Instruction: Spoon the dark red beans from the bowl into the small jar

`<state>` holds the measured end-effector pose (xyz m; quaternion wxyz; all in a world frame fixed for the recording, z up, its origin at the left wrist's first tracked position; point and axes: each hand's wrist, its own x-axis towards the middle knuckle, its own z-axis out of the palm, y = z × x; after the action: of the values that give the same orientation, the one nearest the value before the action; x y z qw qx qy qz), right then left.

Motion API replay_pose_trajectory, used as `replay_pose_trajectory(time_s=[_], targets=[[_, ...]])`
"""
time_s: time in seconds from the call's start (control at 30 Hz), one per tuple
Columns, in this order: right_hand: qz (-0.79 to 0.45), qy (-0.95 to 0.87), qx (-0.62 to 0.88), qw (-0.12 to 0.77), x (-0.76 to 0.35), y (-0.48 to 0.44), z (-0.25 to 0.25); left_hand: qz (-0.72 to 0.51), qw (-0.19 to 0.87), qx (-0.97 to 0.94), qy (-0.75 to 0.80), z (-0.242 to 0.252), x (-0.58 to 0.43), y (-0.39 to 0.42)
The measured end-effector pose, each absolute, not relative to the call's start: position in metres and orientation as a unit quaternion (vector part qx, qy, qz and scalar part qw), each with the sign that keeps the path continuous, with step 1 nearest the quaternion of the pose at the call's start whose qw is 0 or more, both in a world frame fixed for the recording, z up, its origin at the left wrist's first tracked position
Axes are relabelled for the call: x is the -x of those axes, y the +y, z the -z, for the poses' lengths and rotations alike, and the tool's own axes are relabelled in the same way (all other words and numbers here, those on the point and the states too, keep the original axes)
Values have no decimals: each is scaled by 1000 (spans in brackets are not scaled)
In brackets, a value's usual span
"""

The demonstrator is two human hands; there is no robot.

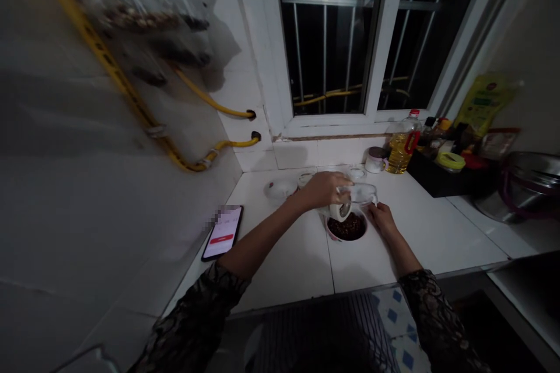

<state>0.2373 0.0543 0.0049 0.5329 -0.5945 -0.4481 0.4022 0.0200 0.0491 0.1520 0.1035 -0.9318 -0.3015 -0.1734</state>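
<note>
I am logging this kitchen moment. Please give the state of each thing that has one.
bowl: upright, holds dark food
small cup: tilted over bowl, in left hand
right hand: resting beside bowl
phone: screen lit, lying flat
oil bottle: upright, capped

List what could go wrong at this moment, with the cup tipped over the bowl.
1. The left hand tilts a small white cup right at the rim of the bowl of dark contents, so some could spill onto the white counter.
2. The right hand only touches the bowl's edge, so it might slide.
3. The phone lies near the counter's edge and could be splashed or knocked.
</note>
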Motion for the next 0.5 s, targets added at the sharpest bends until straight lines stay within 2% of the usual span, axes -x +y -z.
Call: replay_pose_trajectory(time_s=[0.27, 0.43, 0.5], targets=[[-419, -441, 584, 537, -236, 53, -6, 208, 100, 923, -308, -147, -1, 52], [-390, -459, 584, 544, -236, 55, -4, 176, 147, 937, -263, -166, -24, 37], [-375, -477, 581, 543, -237, 55, -5, 118, 181, 945, -244, -170, -38, 33]])
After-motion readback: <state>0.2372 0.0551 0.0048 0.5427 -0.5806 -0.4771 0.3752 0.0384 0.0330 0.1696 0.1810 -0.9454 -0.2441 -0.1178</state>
